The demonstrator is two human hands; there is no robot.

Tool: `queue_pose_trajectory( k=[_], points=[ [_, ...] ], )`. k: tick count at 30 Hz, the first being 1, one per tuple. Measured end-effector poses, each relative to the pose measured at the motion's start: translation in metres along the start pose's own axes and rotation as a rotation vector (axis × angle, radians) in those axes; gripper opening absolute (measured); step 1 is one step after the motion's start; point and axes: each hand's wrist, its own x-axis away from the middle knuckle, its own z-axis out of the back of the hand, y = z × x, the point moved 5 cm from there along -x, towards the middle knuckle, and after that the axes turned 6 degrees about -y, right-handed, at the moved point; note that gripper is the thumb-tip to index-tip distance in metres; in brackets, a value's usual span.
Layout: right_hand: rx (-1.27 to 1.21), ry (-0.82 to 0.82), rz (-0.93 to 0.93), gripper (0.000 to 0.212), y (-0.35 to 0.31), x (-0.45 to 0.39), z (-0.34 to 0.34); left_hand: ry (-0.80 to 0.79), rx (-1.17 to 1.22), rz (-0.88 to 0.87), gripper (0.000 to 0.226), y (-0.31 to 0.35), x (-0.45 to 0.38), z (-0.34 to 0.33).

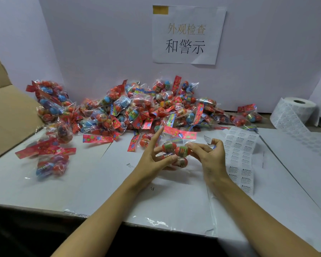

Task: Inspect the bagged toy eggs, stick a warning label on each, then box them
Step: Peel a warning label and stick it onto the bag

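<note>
Head view shows both hands busy with one bag of toy eggs [175, 152], held up just above the white table [100, 182]. Left hand [156, 156] holds the bag from below, thumb and lower fingers curled on it, first finger pointing up. Right hand [209, 153] pinches the bag's other side with thumb and finger. I think this is the looking-over step, and the sticker is not on yet. Next, the right hand needs to peel one warning label from the label sheet [239, 156] just right of the bag. Behind the bag lies the big pile of bagged eggs [137, 108]. Far left of the bag is the cardboard box [7, 112]; far right is the label roll [293, 110].
</note>
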Motion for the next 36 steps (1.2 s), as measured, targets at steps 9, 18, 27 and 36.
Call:
queue_pose_trajectory(
  k=[9,18,27,36],
  points=[
    [0.040,0.009,0.009,0.005,-0.003,0.001,0.003,0.094,-0.153,-0.049,0.057,0.008,0.003,0.005],
    [0.369,-0.245,0.160,0.020,-0.010,0.014,-0.014,0.134,-0.153,-0.095,0.059,0.014,0.005,0.005],
    [0.474,-0.247,0.240,0.027,-0.010,0.015,-0.015,0.121,-0.109,-0.116,0.053,0.012,0.003,0.003],
    [0.493,-0.232,0.239,0.024,-0.014,0.018,-0.016,0.152,-0.099,-0.116,0.052,0.014,0.005,0.003]
  ],
)
